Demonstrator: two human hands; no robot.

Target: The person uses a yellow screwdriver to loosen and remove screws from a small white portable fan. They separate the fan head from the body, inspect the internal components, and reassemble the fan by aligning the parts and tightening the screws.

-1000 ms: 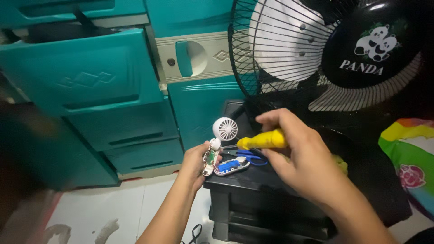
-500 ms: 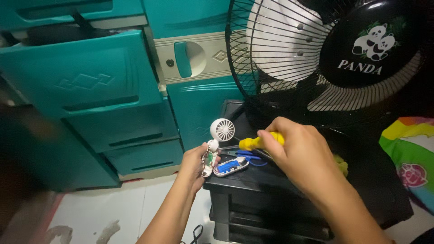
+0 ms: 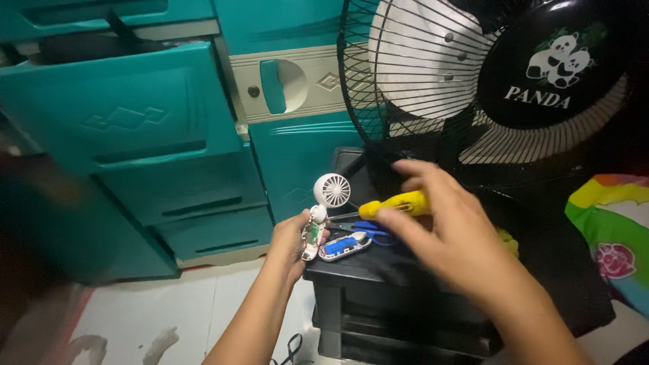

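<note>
Left hand (image 3: 292, 238) gripped an opened mini fan (image 3: 323, 206) at the black box (image 3: 378, 284) edge. Right hand (image 3: 443, 230) pinched a yellow screwdriver (image 3: 395, 204) in thumb and forefinger, other fingers spread. Blue battery half (image 3: 343, 245) lay on the box.

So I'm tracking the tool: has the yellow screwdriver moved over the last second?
Yes. The yellow screwdriver in the right hand has shifted slightly down and left, away from the big fan's grille and toward the small white fan.
</note>
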